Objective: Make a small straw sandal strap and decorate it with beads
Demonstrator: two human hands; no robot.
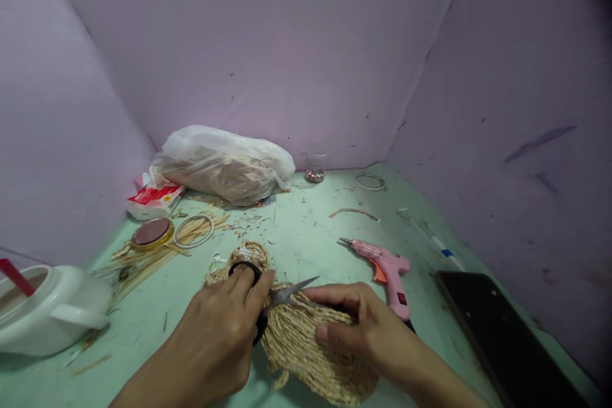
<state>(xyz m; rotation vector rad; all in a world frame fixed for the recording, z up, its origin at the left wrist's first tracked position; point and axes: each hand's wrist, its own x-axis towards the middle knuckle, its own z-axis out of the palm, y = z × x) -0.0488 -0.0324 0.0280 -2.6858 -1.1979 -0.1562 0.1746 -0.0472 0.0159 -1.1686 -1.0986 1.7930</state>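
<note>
My left hand (222,325) is closed round the black handles of a pair of scissors (287,293). The blades point right and lie at the upper edge of a coiled straw-rope piece (306,344). My right hand (356,325) pinches that piece by its upper right edge, thumb on top and fingers behind. A smaller round coil of the same rope (247,250) shows beyond my left hand, with something pale and shiny on it; my fingers partly cover it. A short rope end hangs at the lower left of the piece.
A pink glue gun (389,268) lies right of my hands, near a black phone (502,331). On the left are a white pot (57,312), a round tin (152,233), a ring (194,231) and loose straw. A plastic bag (224,162) and a bead cup (315,169) stand behind.
</note>
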